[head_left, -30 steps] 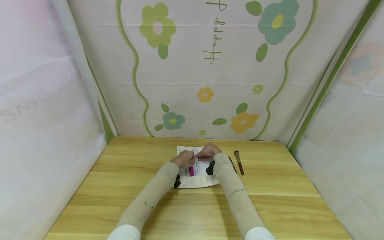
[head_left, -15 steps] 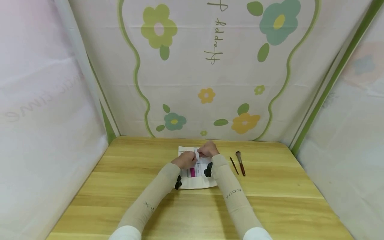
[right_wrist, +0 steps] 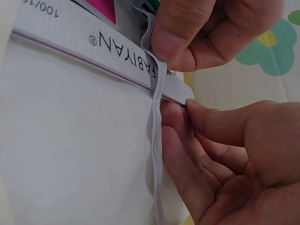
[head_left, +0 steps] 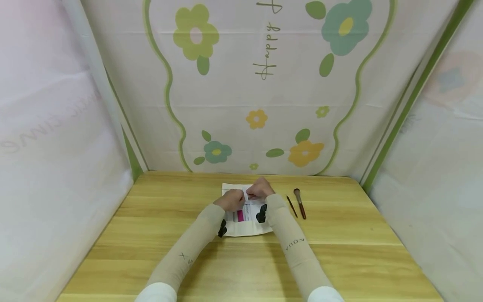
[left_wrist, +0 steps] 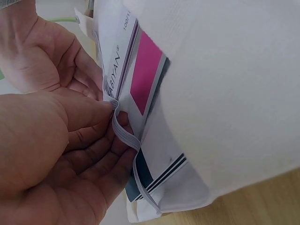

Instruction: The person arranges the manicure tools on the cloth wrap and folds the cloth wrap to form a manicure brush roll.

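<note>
A white fabric case (head_left: 245,229) lies spread on the table under both hands. My left hand (head_left: 233,200) pinches a white elastic band (left_wrist: 125,135) between thumb and finger, lifting it off the fabric. My right hand (head_left: 260,188) holds the end of a nail file (right_wrist: 122,52), marked FABIYAN, between thumb and fingers. The file passes beneath the elastic; in the left wrist view its other end goes behind a white fabric flap (left_wrist: 234,93). Beside it sits a flat piece with a magenta block (left_wrist: 146,72), also partly under the flap.
Right of the case, a brush with dark red handle (head_left: 300,204) and a thin dark stick (head_left: 292,207) lie on the wooden table (head_left: 339,235). A printed floral curtain (head_left: 226,96) stands behind the table's far edge, with curtains at both sides.
My right hand and forearm have shifted slightly left, so the thin dark stick, partly covered before, shows fully. The left hand stays nearly in place on the elastic.
</note>
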Demonstrator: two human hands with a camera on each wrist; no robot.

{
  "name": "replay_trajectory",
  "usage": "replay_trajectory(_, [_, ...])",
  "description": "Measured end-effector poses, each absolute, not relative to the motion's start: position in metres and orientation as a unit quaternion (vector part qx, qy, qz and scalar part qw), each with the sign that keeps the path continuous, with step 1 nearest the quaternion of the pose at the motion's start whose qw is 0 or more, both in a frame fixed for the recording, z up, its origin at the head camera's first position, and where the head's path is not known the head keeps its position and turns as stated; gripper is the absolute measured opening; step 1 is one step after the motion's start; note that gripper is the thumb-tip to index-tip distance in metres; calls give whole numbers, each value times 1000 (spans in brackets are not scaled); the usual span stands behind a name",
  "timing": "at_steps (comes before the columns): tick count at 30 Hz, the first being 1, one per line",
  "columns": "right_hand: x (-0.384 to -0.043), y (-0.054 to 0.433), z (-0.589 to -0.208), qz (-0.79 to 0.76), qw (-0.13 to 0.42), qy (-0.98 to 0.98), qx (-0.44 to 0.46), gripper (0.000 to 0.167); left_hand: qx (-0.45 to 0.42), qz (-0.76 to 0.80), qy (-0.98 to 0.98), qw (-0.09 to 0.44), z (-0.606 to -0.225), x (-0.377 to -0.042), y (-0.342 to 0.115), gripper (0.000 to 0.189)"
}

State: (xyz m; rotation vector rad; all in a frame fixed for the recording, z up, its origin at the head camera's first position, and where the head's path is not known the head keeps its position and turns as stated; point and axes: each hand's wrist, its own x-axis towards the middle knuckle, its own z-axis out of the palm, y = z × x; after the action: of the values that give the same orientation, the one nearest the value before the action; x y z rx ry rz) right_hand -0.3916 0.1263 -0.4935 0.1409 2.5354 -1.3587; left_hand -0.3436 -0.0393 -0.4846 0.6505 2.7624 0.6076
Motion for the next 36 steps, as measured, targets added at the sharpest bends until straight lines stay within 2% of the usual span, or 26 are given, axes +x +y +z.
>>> replay_trajectory(11, [-385, 127, -491, -443, 138, 884, 56, 13, 221, 207, 945, 123, -486, -344, -39, 26])
replay_trajectory(20, [-382, 129, -490, -435, 137, 889, 46, 14, 216, 206, 947, 120, -487, -344, -37, 25])
replay_trajectory(25, [-378, 139, -479, -376, 142, 915, 35, 23, 223, 220, 944, 108, -490, -342, -35, 22])
replay_trajectory(32, [-372, 179, -445, -303, 130, 944, -9, 54, 226, 239, 937, 122, -490, -340, -38, 12])
replay_trajectory(34, [-370, 195, -437, -288, 130, 949, -12, 49, 230, 241, 934, 128, -489, -341, -39, 12])
replay_trajectory(36, [-367, 211, -431, -281, 135, 950, -12, 29, 234, 241, 933, 132, -489, -342, -41, 11])
